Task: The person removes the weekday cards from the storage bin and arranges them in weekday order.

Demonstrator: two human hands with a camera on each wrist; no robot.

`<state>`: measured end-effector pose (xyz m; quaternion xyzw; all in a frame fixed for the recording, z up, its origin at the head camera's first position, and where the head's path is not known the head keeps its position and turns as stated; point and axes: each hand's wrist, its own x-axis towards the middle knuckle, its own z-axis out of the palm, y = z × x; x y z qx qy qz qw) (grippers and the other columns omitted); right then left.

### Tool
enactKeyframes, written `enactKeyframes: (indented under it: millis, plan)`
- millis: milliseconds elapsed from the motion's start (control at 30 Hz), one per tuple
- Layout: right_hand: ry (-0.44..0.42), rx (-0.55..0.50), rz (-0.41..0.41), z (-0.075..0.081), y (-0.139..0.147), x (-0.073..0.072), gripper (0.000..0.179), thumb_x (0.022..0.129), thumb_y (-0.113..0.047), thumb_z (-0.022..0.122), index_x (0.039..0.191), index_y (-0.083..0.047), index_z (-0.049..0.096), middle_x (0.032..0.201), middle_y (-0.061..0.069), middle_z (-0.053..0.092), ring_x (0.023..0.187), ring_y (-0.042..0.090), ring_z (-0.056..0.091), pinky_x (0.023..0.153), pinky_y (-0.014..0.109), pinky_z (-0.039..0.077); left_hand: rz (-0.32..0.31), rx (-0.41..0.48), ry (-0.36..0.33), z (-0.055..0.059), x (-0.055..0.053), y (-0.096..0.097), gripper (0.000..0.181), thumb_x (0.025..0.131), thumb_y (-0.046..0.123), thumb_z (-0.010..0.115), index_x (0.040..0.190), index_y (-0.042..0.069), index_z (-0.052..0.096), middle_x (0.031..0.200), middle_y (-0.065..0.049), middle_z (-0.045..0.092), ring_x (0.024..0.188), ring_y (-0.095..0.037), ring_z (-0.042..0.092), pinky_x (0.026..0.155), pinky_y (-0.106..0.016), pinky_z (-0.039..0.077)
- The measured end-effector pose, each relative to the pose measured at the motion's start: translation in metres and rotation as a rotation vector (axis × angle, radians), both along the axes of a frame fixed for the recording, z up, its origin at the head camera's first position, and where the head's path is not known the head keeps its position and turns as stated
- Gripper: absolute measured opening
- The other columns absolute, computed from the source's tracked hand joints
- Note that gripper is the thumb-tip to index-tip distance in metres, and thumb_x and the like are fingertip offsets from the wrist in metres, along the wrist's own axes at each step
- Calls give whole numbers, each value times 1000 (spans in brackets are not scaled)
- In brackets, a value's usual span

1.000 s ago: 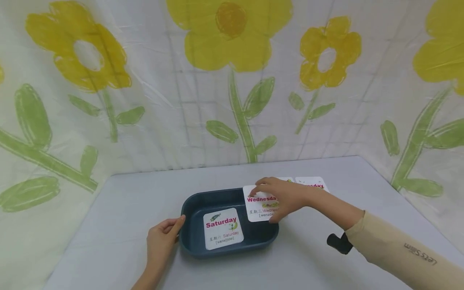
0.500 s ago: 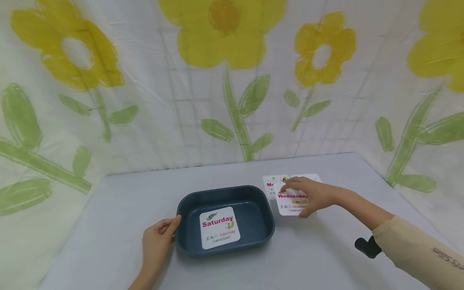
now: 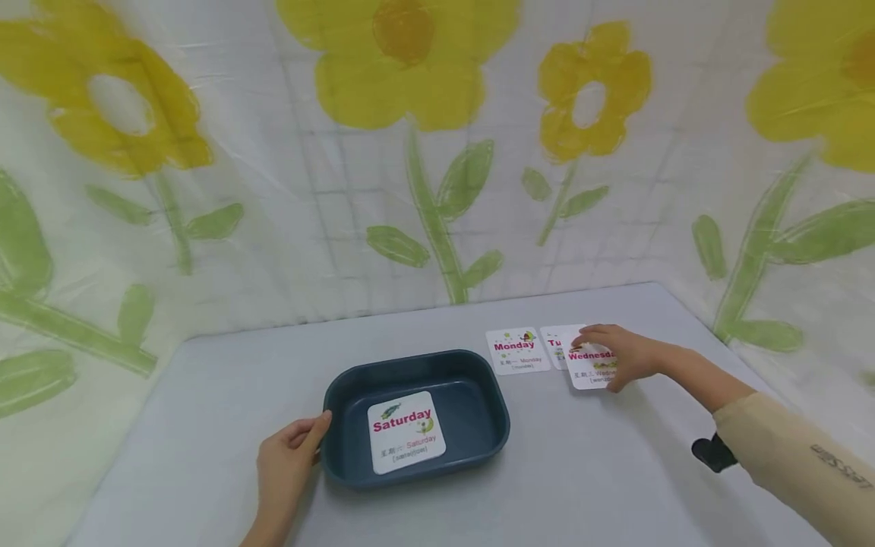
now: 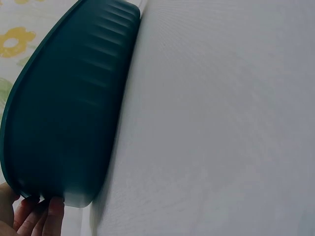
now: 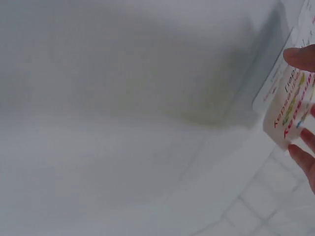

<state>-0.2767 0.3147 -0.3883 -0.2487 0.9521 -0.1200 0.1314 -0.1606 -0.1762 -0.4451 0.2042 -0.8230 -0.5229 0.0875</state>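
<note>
My left hand holds the left end of a dark blue-green rectangular tray, thumb at the rim and fingers against the outer wall in the left wrist view. Inside the tray lies a white "Saturday" card. To the right of it, my right hand grips a white "Wednesday" card by its edges, thumb at the bottom and fingers at the top. That card hovers close over the table and overlaps a "Tuesday" card in the head view. Next to that lies a "Monday" card.
A white table runs back to a curtain printed with yellow flowers and green leaves. A black device shows below the right wrist, beside the beige sleeve.
My right hand has carried the "Wednesday" card from over the tray to the right, beside the other cards, uncovering the "Monday" card. My left hand stays on the tray. The head view has shifted slightly.
</note>
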Motion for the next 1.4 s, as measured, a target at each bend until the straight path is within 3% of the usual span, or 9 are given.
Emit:
enactKeyframes:
  millis: [200,367,767,1400]
  plan:
    - [-12,20,-60,-3,22,-12,79,59,-12,84,129,-14,48,140,26,33,126,49,28,96,65,31,5,-4,-10,2,3,-3,47,83,46,64,97,2,69,98,-14,70,77,-9,66,58,-22,54]
    - [-49,63,-127,-2,35,-20,80,59,-7,83,130,-11,46,140,29,30,124,51,28,94,65,34,3,1,-20,3,5,-5,49,83,48,63,98,2,69,98,-14,70,75,-6,64,58,-21,54]
    - [-145,167,-224,-5,48,-45,82,62,-3,81,134,-10,42,142,29,24,122,53,27,94,66,32,13,-12,-20,1,5,-6,54,81,53,63,97,2,69,97,-14,70,75,-8,64,57,-20,53]
    - [-155,230,-248,-13,40,-44,82,62,-5,82,134,-17,43,142,30,27,123,56,26,92,71,27,16,1,-39,1,3,-7,54,80,52,64,97,1,69,94,-13,71,74,-7,64,57,-22,54]
